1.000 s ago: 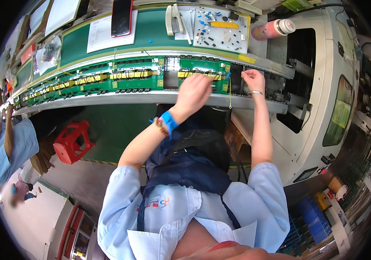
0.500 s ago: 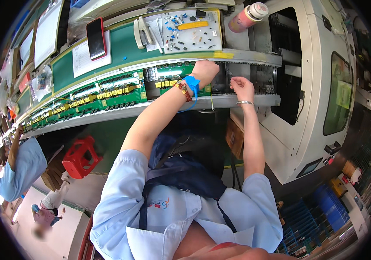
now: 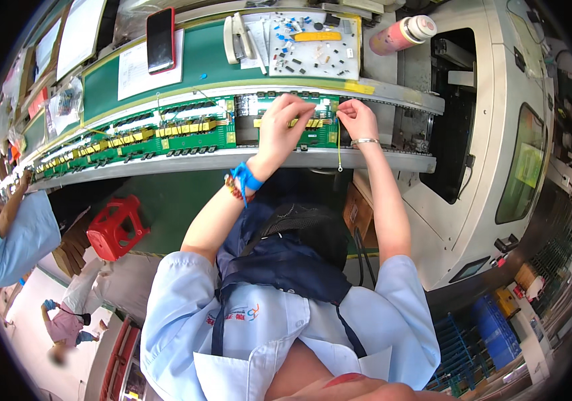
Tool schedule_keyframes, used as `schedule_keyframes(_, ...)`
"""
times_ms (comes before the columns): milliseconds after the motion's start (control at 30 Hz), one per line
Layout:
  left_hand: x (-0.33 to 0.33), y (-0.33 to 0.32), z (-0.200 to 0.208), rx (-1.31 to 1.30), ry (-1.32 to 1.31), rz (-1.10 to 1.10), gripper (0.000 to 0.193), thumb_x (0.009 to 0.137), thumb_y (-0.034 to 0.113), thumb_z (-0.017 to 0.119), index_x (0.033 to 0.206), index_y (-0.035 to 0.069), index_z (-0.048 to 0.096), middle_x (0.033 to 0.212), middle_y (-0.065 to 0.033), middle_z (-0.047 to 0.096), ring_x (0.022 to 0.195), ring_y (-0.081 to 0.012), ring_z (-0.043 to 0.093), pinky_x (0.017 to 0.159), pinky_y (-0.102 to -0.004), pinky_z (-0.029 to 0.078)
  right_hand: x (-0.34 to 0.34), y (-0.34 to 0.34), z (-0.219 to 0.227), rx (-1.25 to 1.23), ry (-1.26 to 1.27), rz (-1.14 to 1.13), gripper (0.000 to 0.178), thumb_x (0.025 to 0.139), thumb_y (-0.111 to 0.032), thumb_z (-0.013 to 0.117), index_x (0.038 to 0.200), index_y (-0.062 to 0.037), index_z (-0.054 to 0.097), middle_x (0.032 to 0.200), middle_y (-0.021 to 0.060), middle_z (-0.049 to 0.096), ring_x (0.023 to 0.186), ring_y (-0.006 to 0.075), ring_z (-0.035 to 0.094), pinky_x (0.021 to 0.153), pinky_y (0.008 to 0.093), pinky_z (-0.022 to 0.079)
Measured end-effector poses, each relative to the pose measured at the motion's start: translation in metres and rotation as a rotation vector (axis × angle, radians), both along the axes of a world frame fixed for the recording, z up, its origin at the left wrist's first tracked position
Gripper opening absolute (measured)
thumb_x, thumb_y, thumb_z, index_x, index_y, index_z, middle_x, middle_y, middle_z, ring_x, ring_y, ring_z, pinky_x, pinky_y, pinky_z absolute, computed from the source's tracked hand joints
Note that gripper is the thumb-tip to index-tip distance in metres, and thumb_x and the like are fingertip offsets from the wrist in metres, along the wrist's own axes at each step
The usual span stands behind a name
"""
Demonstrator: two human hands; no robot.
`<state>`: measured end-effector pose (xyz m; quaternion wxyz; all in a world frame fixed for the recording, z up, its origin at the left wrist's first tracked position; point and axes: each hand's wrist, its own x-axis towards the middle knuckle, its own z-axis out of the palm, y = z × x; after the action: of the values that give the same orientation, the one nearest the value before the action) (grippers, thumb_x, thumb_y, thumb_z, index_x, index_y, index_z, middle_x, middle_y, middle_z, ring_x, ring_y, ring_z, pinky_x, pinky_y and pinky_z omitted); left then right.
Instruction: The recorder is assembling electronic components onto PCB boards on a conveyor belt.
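A green circuit board with yellow components lies on the rail conveyor, partly covered by my left hand. My left hand, a blue band at its wrist, reaches over this board with thumb and fingers drawn together; anything between them is too small to make out. At the board's right edge my right hand holds its fingertips pinched beside the top of a thin yellow-green wire. That wire hangs over the front rail and ends in a small ring. Whether my right fingertips grip it is unclear.
More boards line the conveyor leftward. Behind it lie a component tray with a yellow tool, a white stapler-like tool, a phone and a pink bottle. A machine stands right; a red stool and co-workers are left.
My left hand has drawn back leftward over the board, its fingers turning to the right. My right hand has moved in to the board's right edge. The view has shifted slightly.
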<state>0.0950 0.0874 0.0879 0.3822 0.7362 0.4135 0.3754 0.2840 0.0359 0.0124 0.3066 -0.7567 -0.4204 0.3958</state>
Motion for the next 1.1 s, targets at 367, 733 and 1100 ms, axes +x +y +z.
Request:
schedule_keyframes(367, -0.058, -0.035, -0.003, -0.137, -0.051, 0.135, 0.015, 0.072, -0.002, 0.067, 0.085, 0.004, 0.065, 0.08, -0.0077, 0.058, 0.073, -0.0225, 0.058, 0.062, -0.0299, 0.046, -0.01, 0.008, 0.005, -0.147, -0.266, 0.16, 0.01, 0.071, -0.011, 0.068, 0.079, -0.0078, 0.063, 0.072, 0.0059, 0.066, 0.066, 0.0182, 0.063, 0.061, 0.0309, 0.05)
schedule_keyframes(733, -0.074, -0.033, 0.0, -0.141, -0.085, 0.143, 0.014, 0.073, -0.002, 0.066, 0.085, 0.004, 0.065, 0.08, -0.0079, 0.058, 0.072, -0.0219, 0.058, 0.06, -0.03, 0.046, -0.019, 0.004, 0.014, -0.129, -0.342, 0.124, 0.01, 0.072, -0.011, 0.069, 0.078, -0.0065, 0.063, 0.071, 0.0064, 0.065, 0.065, 0.0182, 0.063, 0.06, 0.0308, 0.05)
schedule_keyframes(1100, -0.082, -0.033, -0.001, -0.146, -0.07, 0.144, 0.014, 0.073, -0.001, 0.066, 0.086, 0.005, 0.065, 0.081, -0.0076, 0.059, 0.072, -0.0213, 0.058, 0.058, -0.0286, 0.045, -0.021, -0.003, 0.009, -0.028, -0.44, 0.091, 0.01, 0.07, -0.011, 0.069, 0.075, -0.0049, 0.062, 0.072, 0.009, 0.063, 0.064, 0.0231, 0.061, 0.06, 0.0342, 0.049)
